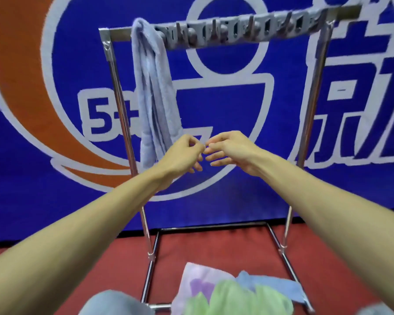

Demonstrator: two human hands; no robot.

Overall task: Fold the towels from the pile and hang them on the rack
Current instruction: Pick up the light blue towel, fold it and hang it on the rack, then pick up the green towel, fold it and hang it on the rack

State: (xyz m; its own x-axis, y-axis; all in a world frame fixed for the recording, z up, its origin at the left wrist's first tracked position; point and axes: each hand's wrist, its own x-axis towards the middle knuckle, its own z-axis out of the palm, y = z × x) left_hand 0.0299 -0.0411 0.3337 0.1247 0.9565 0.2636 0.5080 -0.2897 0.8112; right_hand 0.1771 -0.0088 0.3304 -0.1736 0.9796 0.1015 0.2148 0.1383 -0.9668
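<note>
A chrome rack [314, 87] stands on a red surface [328, 258] in front of a blue banner [32, 178] printed with white and orange graphics. A grey hooked strip [237, 30] runs along the rack's top bar. One light blue towel [152, 87] is already draped over the left end of that bar, folded into a narrow length that hangs down just beside the left upright.

Both bare arms reach forward between the uprights. The left hand [182, 153] and the right hand [228, 151] meet in the middle of the frame, below the hanging towel's lower end, their fingertips almost touching. The left hand's grip is loosely curled, thumb near forefinger; the right hand's grip is relaxed, its fingers half-extended toward the left hand. Neither holds anything that can be seen.

The pile of towels [225, 294] lies on the red surface at the bottom edge, inside the rack's base rails. A green towel [232, 298] sits on top and nearest, a pale lilac towel [198, 283] shows to its left, and a blue towel [271, 285] spreads out to the right, reaching the right base rail.
</note>
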